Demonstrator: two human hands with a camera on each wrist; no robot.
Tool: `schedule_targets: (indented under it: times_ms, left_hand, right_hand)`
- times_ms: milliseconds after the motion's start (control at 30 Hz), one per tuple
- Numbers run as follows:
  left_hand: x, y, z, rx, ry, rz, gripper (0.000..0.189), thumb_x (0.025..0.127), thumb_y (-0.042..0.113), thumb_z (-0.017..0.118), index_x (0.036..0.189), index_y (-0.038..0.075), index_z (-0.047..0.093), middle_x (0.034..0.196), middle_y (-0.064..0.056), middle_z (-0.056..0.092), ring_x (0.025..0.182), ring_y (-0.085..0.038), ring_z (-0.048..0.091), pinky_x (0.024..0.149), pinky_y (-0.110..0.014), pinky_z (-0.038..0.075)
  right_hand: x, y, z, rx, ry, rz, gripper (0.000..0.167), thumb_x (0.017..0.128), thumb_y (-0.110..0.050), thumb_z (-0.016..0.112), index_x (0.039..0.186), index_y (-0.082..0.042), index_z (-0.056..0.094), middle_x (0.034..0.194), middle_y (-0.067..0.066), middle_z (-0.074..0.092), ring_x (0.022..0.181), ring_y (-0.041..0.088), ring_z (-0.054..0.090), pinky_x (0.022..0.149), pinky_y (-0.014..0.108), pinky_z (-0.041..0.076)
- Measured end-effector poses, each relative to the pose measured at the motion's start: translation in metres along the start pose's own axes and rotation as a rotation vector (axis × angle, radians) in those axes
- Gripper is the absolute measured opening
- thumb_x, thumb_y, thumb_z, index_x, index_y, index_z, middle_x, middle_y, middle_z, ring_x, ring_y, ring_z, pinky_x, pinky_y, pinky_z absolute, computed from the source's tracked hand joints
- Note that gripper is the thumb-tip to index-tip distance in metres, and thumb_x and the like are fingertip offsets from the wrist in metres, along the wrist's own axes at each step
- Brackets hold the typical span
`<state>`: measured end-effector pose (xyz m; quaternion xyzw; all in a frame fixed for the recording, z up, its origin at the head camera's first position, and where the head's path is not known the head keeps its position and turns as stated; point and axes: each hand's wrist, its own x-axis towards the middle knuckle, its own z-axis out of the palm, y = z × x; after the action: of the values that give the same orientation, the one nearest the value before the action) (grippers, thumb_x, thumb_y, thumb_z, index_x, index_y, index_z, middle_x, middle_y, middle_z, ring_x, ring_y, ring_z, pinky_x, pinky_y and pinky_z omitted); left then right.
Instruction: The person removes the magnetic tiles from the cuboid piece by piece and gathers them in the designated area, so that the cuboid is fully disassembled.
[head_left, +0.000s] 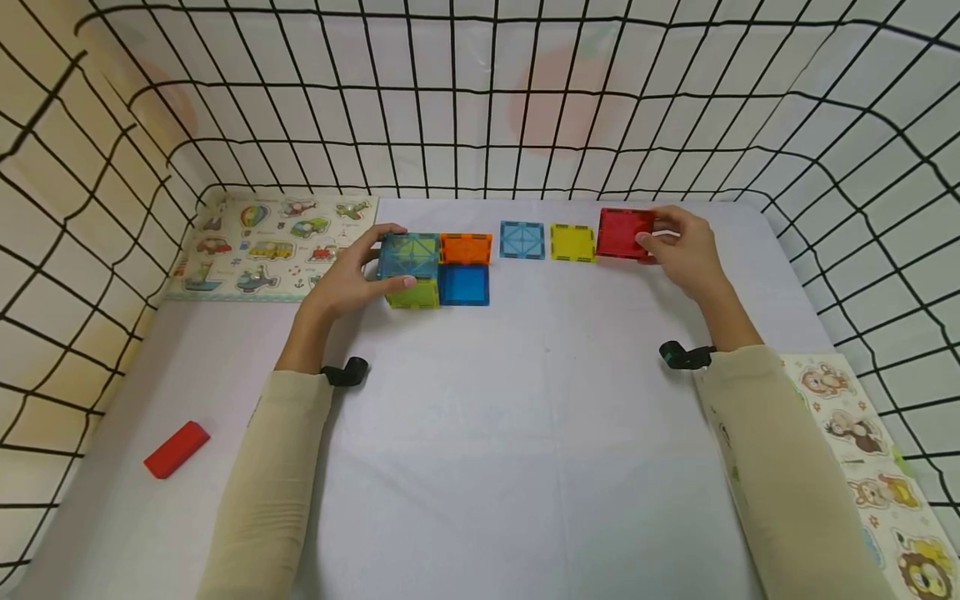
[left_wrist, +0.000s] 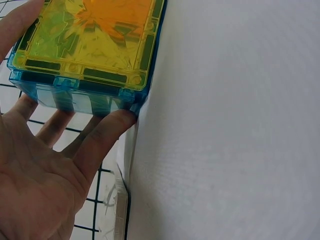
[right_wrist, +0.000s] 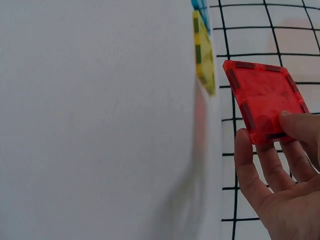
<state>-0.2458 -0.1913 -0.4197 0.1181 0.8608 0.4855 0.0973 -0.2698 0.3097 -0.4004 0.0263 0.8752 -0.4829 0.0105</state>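
Note:
My left hand (head_left: pixel 348 279) holds a small box of see-through magnetic tiles (head_left: pixel 409 254), thumb at the front and fingers at its left and back. Its top is light blue and its front yellow; the left wrist view shows the yellow face and a blue side. Joined on its right are an orange magnetic tile (head_left: pixel 466 247) and a dark blue magnetic tile (head_left: pixel 465 286). My right hand (head_left: pixel 688 250) pinches a red magnetic tile (right_wrist: pixel 265 97) by its edge, raised off the table. Beside it lie a yellow magnetic tile (head_left: pixel 573 242) and a light blue magnetic tile (head_left: pixel 522 240).
A black wire grid (head_left: pixel 487 86) fences the white table (head_left: pixel 525 433) at the back and sides. At the far left lies a vehicle picture board (head_left: pixel 255 243), with a red block (head_left: pixel 176 450) nearer. An animal picture board (head_left: pixel 851 429) lies partly under the right sleeve.

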Motion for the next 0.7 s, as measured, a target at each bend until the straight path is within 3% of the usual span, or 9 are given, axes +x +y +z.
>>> schedule_targets:
  times_ms: [267, 467, 567, 700]
  left_hand:
    - [0.001, 0.0, 0.0, -0.015, -0.009, -0.001, 0.075, 0.086, 0.037, 0.083, 0.149, 0.038, 0.042, 0.161, 0.002, 0.042, 0.151, -0.034, 0.036, 0.119, -0.068, 0.029]
    - [0.0, 0.007, 0.001, -0.025, -0.015, -0.015, 0.077, 0.088, 0.03, 0.082, 0.153, 0.029, 0.04, 0.163, -0.004, 0.039, 0.152, -0.038, 0.033, 0.119, -0.068, 0.029]
    - [-0.005, 0.017, 0.0, -0.032, -0.02, -0.012, 0.076, 0.088, 0.029, 0.081, 0.153, 0.027, 0.041, 0.163, -0.005, 0.038, 0.152, -0.039, 0.033, 0.118, -0.069, 0.029]
    - [-0.013, 0.029, -0.001, -0.035, -0.03, -0.009, 0.076, 0.089, 0.029, 0.081, 0.153, 0.025, 0.04, 0.164, -0.006, 0.038, 0.152, -0.039, 0.032, 0.118, -0.07, 0.028]
  right_hand:
    - [0.005, 0.019, -0.007, -0.033, 0.031, 0.039, 0.053, 0.102, -0.024, 0.064, 0.15, -0.007, 0.048, 0.129, 0.01, 0.058, 0.101, 0.006, 0.066, 0.079, 0.017, 0.059]
    - [0.013, 0.027, -0.007, -0.048, 0.065, 0.077, 0.055, 0.102, -0.028, 0.064, 0.151, -0.01, 0.049, 0.122, 0.005, 0.06, 0.088, -0.004, 0.065, 0.076, 0.011, 0.056]
    - [0.018, 0.03, -0.004, -0.069, 0.048, 0.111, 0.059, 0.102, -0.029, 0.065, 0.155, -0.013, 0.045, 0.128, 0.007, 0.058, 0.087, -0.003, 0.063, 0.073, 0.009, 0.053]
    - [0.023, 0.033, -0.001, -0.124, 0.013, 0.149, 0.066, 0.102, -0.031, 0.064, 0.16, -0.016, 0.038, 0.146, 0.017, 0.05, 0.1, 0.011, 0.059, 0.072, 0.007, 0.048]
